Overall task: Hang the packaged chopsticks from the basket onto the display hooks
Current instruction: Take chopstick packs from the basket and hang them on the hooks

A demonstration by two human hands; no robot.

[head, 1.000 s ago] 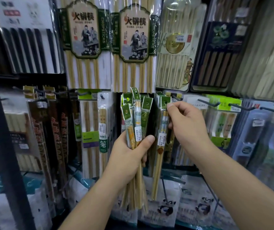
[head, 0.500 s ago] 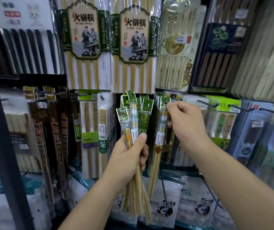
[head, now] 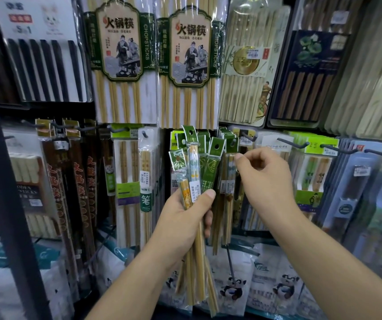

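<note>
My left hand (head: 185, 218) grips a bundle of packaged chopsticks (head: 194, 162) upright in front of the display; the packs are clear sleeves with green header cards. Just right of the bundle, a row of the same packs (head: 229, 172) hangs from a display hook, green headers (head: 231, 142) stacked together. My right hand (head: 264, 179) is beside that row with its fingers curled, fingertips at the right edge of the front pack. I see nothing held between them. No basket is in view.
Large chopstick packs (head: 190, 61) fill the upper row. Dark hooks (head: 287, 143) stick out to the right over more hanging packs. A black upright post (head: 7, 181) stands at the left. Panda-printed bags (head: 231, 289) lie along the bottom.
My right hand has drawn slightly right and down from the header of the pack at the hook, and that pack stays hanging. The bundle in my left hand has tilted a little left.
</note>
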